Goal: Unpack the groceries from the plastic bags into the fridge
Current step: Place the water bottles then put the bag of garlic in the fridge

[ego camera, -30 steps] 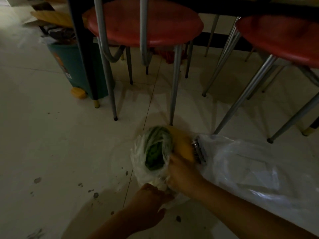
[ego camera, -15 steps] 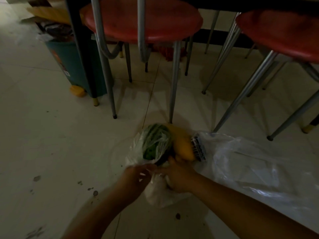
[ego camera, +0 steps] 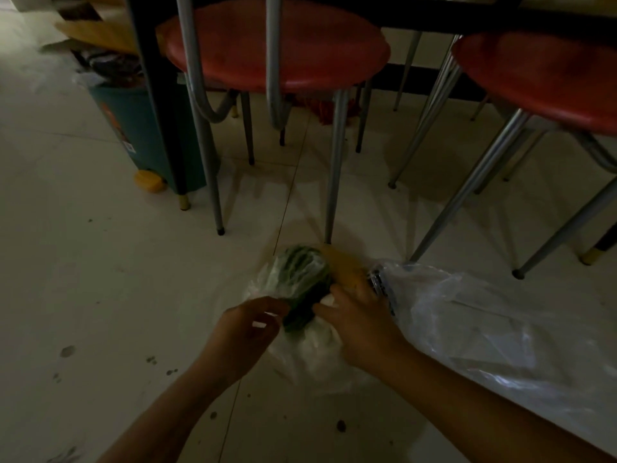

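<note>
Plastic bag point(ego camera: 310, 349) — thin, translucent — sits on the tiled floor point(ego camera: 83, 279), just in front of the near stool leg. Green vegetables point(ego camera: 302, 279) poke out of its open top, partly wrapped in the film. Yellow item point(ego camera: 347, 265) lies touching the greens on their right; can't tell what it is in this light.

Left hand point(ego camera: 245, 329) is at the bag's left edge, fingers curled loosely around a bit of film — half closed, grip not clear. Right hand point(ego camera: 357, 319) presses on the bag's right side, fingers bent against the greens and the yellow item; can't tell if it actually clamps anything.

Second plastic bag point(ego camera: 484, 332), larger and clear, lies flat to the right, touching the right forearm. Small dark striped object point(ego camera: 379, 282) at its mouth, too blurred to identify.

Two red stools point(ego camera: 277, 45) on metal legs stand behind, teal bin point(ego camera: 143, 135) at left.
</note>
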